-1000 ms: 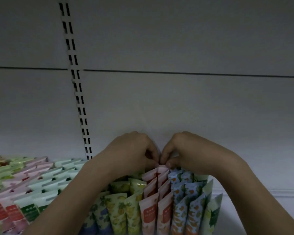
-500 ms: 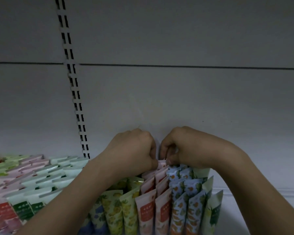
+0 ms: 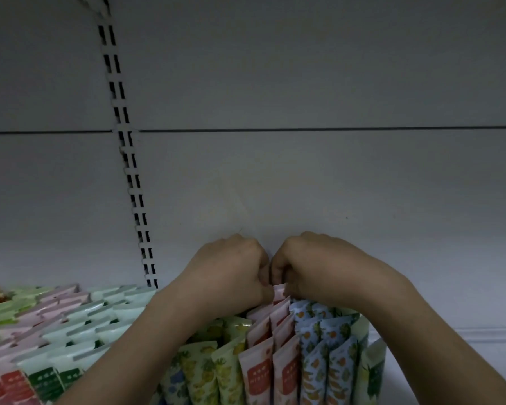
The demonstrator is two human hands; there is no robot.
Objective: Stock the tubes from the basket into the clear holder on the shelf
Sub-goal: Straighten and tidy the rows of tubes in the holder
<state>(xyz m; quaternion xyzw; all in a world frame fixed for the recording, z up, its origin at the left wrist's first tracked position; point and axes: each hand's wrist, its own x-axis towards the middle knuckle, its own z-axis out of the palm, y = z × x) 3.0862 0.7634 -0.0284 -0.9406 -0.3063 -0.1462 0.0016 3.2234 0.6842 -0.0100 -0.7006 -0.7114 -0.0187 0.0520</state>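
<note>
A: What are the hands doing?

B: Both hands meet knuckle to knuckle at the back of the rows of tubes. The left hand (image 3: 231,270) and right hand (image 3: 307,267) each have fingers curled tight, and together they pinch the flat crimped top of a soft pink plastic tube (image 3: 278,291). That is the grip: closed on the tube's upper edge.

A: Where is that tube?

B: It stands upright at the very back of the pink row (image 3: 270,355), close to the grey metal back panel (image 3: 304,185) of the shelf. Just left of the pink row stand yellow fruit-printed tubes (image 3: 205,366); just right, blue fruit-printed tubes (image 3: 324,355). Further left of the pink row lie pale green and pink tubes (image 3: 70,323) in slanted rows.

A: The holder?

B: I cannot make out its clear walls.
</note>
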